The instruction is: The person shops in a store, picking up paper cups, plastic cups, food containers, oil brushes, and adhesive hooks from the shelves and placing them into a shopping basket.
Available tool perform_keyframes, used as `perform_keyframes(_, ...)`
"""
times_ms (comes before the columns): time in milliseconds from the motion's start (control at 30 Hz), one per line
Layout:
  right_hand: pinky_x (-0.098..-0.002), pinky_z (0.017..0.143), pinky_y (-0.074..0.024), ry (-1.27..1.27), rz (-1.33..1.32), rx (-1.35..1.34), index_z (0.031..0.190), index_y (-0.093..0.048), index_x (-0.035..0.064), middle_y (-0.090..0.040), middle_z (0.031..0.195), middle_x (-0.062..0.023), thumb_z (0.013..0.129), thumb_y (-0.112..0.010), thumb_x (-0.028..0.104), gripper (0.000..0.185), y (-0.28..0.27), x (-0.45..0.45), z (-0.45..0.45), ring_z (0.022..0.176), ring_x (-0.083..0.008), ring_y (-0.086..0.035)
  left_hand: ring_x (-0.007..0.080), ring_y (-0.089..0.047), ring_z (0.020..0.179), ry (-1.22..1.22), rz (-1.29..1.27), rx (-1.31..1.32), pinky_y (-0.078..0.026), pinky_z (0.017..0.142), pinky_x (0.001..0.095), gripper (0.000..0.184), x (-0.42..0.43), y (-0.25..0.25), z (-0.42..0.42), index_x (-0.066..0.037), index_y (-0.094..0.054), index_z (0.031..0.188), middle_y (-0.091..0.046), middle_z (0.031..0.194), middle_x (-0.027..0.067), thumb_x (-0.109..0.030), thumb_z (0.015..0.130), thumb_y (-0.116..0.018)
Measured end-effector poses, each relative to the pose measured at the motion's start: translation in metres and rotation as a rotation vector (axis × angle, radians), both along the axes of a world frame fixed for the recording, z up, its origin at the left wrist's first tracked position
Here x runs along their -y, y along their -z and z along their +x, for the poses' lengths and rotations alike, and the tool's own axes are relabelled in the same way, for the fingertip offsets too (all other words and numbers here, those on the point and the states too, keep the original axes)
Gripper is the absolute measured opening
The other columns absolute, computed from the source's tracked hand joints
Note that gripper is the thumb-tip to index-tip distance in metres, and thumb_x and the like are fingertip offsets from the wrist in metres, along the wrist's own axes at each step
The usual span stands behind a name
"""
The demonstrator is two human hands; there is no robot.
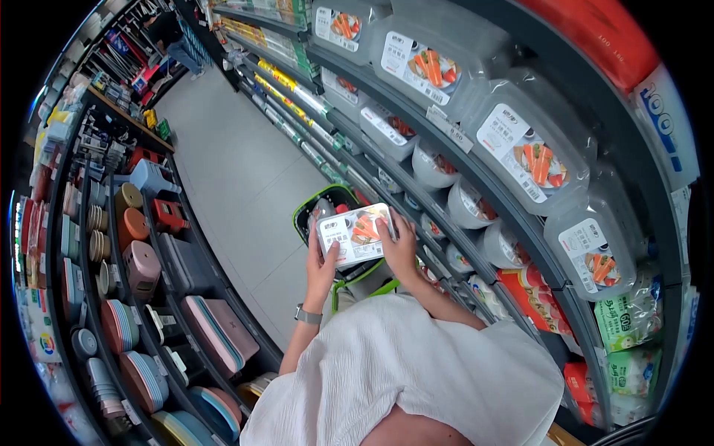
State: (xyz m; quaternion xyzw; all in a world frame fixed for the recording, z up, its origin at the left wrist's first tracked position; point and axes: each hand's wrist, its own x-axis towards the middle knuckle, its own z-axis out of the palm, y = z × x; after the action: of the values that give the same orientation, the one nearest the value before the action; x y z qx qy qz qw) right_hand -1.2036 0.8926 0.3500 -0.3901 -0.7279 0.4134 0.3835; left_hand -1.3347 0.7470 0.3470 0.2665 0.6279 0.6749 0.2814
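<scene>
Both hands hold a rectangular pack of plastic meal boxes in front of my body, its white label with a food picture facing up. My left hand grips the left end, thumb on the label. At the right end, my right hand has its thumb over the picture and its other fingers around the edge. Just beyond and below the pack is a black shopping basket with a green rim. A red item and a greyish clear item show inside; the pack hides the rest.
On the right, a shelf carries stacked clear meal boxes, round bowls and bagged goods. Left shelves hold colourful plates and trays. A tiled aisle runs between; a person is at its far end.
</scene>
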Motion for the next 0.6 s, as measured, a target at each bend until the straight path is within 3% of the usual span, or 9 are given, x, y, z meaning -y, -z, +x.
perform_keyframes(100,-0.0412,0.092,-0.0468,-0.176,-0.271,0.054,0.123,-0.064,-0.0019,-0.07,0.107,-0.0226,0.092,-0.069,0.032,0.046,0.007,0.023,0.012,0.102,-0.0385,-0.063,0.0201,-0.05,0.128,-0.111,-0.194,0.174,-0.042,0.106,0.0297,0.065,0.038,0.015,0.028,-0.003,-0.02,0.158,-0.044,0.148,0.0156,-0.011,0.102,-0.053)
perform_keyframes(133,-0.0343,0.093,-0.0462,-0.213,-0.35,0.118,0.128,-0.064,0.0004,-0.067,0.113,-0.0209,0.091,-0.072,0.036,0.052,0.023,0.028,0.014,0.104,-0.0263,-0.063,0.019,-0.053,0.123,-0.155,-0.181,0.123,-0.044,0.102,0.0294,0.064,0.047,0.031,0.033,-0.002,-0.019,0.158,-0.047,0.144,0.0159,-0.017,0.105,-0.05)
perform_keyframes(167,-0.0334,0.098,-0.0446,-0.267,-0.292,0.124,0.136,-0.057,-0.0019,-0.064,0.123,-0.0212,0.093,-0.07,0.034,0.058,0.039,0.032,0.012,0.111,-0.0243,-0.062,0.019,-0.053,0.123,-0.173,-0.202,0.141,-0.044,0.102,0.0294,0.064,0.052,0.03,0.036,-0.002,-0.019,0.158,-0.047,0.144,0.0159,-0.017,0.105,-0.05)
perform_keyframes(233,-0.0327,0.104,-0.0407,-0.37,-0.381,-0.044,0.145,-0.044,-0.0052,-0.059,0.135,-0.0203,0.094,-0.068,0.031,0.066,0.059,0.038,0.007,0.121,-0.0234,-0.057,0.019,-0.053,0.121,-0.228,-0.187,0.138,-0.045,0.101,0.0289,0.063,0.057,0.029,0.039,-0.001,-0.019,0.158,-0.047,0.144,0.0166,-0.019,0.106,-0.05)
perform_keyframes(300,-0.0359,0.11,-0.0366,-0.449,-0.354,-0.035,0.148,-0.037,-0.0048,-0.049,0.144,-0.0272,0.094,-0.067,0.031,0.072,0.051,0.03,0.0,0.134,-0.0339,-0.05,0.0184,-0.05,0.128,-0.271,-0.162,0.102,-0.042,0.106,0.0297,0.064,0.058,0.024,0.036,0.0,-0.021,0.157,-0.046,0.147,0.017,-0.022,0.106,-0.051)
perform_keyframes(400,-0.0346,0.11,-0.0355,-0.559,-0.396,-0.094,0.152,-0.033,0.0007,-0.049,0.146,-0.0236,0.097,-0.06,0.025,0.066,0.02,0.015,-0.009,0.135,-0.0317,-0.049,0.0197,-0.051,0.127,-0.38,-0.202,0.053,-0.041,0.106,0.0302,0.062,0.049,-0.013,0.031,0.002,-0.024,0.156,-0.047,0.146,0.0181,-0.021,0.105,-0.051)
perform_keyframes(500,-0.0319,0.108,-0.0374,-0.58,-0.357,-0.19,0.149,-0.035,-0.0036,-0.052,0.142,-0.0207,0.099,-0.057,0.021,0.06,0.008,0.005,-0.016,0.129,-0.0252,-0.052,0.0205,-0.051,0.128,-0.407,-0.055,-0.011,-0.039,0.108,0.0308,0.058,0.051,-0.019,0.022,0.003,-0.029,0.153,-0.048,0.147,0.019,-0.019,0.104,-0.052)
perform_keyframes(600,-0.0305,0.109,-0.0362,-0.594,-0.469,-0.293,0.149,-0.036,-0.0048,-0.053,0.14,-0.0167,0.1,-0.056,0.019,0.058,-0.009,0.005,-0.014,0.128,-0.0204,-0.051,0.0205,-0.052,0.129,-0.382,-0.081,-0.029,-0.038,0.109,0.0318,0.053,0.051,-0.05,0.027,0.003,-0.037,0.15,-0.052,0.143,0.0185,-0.014,0.102,-0.053)
